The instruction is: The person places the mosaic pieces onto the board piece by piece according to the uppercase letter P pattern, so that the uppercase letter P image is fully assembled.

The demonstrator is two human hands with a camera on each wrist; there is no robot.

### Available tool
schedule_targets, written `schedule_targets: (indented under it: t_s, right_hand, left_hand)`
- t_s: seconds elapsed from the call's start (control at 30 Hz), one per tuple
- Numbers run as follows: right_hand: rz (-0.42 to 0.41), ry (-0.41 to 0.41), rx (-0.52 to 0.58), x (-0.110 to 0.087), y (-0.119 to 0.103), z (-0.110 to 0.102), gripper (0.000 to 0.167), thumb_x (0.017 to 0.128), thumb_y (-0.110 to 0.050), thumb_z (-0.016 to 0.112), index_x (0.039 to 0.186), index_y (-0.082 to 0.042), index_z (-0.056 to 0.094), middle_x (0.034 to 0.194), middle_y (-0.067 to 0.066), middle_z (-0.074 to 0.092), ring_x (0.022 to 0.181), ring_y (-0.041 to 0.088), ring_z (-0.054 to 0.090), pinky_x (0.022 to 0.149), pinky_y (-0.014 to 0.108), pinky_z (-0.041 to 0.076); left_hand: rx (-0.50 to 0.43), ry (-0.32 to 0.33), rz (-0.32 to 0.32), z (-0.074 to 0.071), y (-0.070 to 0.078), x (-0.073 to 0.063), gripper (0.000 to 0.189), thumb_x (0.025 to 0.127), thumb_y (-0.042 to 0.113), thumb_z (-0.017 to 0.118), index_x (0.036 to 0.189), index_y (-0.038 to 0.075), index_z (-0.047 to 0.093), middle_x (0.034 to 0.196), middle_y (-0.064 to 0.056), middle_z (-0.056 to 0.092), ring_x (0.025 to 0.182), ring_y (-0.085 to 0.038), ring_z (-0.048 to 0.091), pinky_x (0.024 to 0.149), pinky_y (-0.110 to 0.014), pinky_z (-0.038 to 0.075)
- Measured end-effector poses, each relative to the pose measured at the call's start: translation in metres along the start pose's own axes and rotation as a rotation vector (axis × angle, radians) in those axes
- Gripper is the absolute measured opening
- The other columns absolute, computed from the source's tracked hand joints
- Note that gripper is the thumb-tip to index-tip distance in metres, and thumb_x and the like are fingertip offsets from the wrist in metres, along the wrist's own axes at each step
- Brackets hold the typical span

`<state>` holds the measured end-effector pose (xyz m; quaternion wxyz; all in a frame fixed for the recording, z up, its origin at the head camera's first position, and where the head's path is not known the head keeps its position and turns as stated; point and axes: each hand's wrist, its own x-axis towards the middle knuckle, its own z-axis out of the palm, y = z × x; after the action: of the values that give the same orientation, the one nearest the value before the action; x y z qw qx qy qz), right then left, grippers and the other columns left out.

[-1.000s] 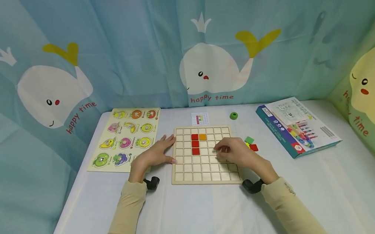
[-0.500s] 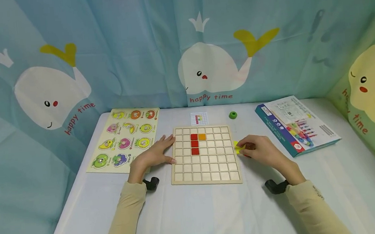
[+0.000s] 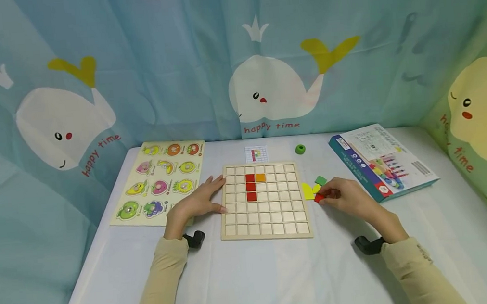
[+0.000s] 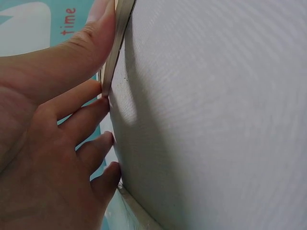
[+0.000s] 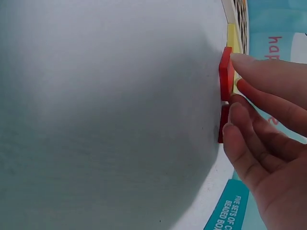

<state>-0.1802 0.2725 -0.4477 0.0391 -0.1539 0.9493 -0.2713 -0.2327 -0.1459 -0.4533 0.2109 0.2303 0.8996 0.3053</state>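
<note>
A wooden grid board [image 3: 264, 217] lies in the middle of the table in the head view. Three red square tiles [image 3: 251, 187] stand in one column of it, and an orange tile [image 3: 260, 177] sits beside the top one. My left hand [image 3: 195, 202] rests at the board's left edge, thumb and fingertips touching its side. Right of the board, my right hand [image 3: 346, 195] pinches a red tile [image 5: 225, 74] between thumb and index finger; it stands tilted in the right wrist view. Another red tile [image 5: 223, 124] is below it. Yellow tiles [image 3: 307, 191] and a green tile [image 3: 321, 180] lie close by.
Behind the board lie a small pattern card [image 3: 256, 154] and a green bead [image 3: 300, 149]. A fruit puzzle board [image 3: 144, 213] is at the left, partly behind the left hand. To the right lies a boxed toy set [image 3: 383, 161]. Whale-print curtains [image 3: 176, 80] enclose the table.
My right hand has moved right, off the board to the loose tiles, and now pinches a red one. The left hand stays at the board's edge. The tiles on the board are the same.
</note>
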Motion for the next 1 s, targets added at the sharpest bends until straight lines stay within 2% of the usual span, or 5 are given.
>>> schedule_targets:
  t_s: [0.37,0.7,1.0]
  right_hand:
    - [0.054,-0.015,-0.03,0.0025,-0.0019,0.0034,0.019,0.088,-0.007,0.079,0.103,0.003,0.074,0.09,0.009,0.066,0.082,0.021,0.054,0.069,0.025,0.049]
    - [0.036,-0.032,-0.022,0.0017,-0.0064,0.0047,0.017,0.089,-0.007,0.079,0.102,-0.001,0.073,0.09,0.005,0.067,0.081,0.018,0.056,0.071,0.028,0.053]
    - [0.01,-0.027,0.024,-0.0003,-0.0072,0.0025,0.014,0.091,-0.001,0.075,0.104,-0.003,0.072,0.093,0.004,0.07,0.082,0.017,0.058,0.073,0.023,0.053]
  left_hand:
    - [-0.002,0.008,-0.009,-0.0007,0.0022,-0.0029,0.093,0.091,0.027,0.079,0.164,0.007,0.025,0.172,-0.011,0.018,0.16,-0.037,0.006,0.128,-0.059,0.013]
    - [-0.004,0.008,-0.003,-0.0001,0.0022,-0.0024,0.093,0.091,0.028,0.079,0.164,0.006,0.025,0.172,-0.011,0.018,0.16,-0.037,0.006,0.128,-0.058,0.013]
    - [-0.003,0.007,0.0,-0.0006,0.0026,-0.0024,0.092,0.092,0.027,0.079,0.164,0.005,0.025,0.172,-0.011,0.018,0.16,-0.037,0.006,0.128,-0.057,0.013]
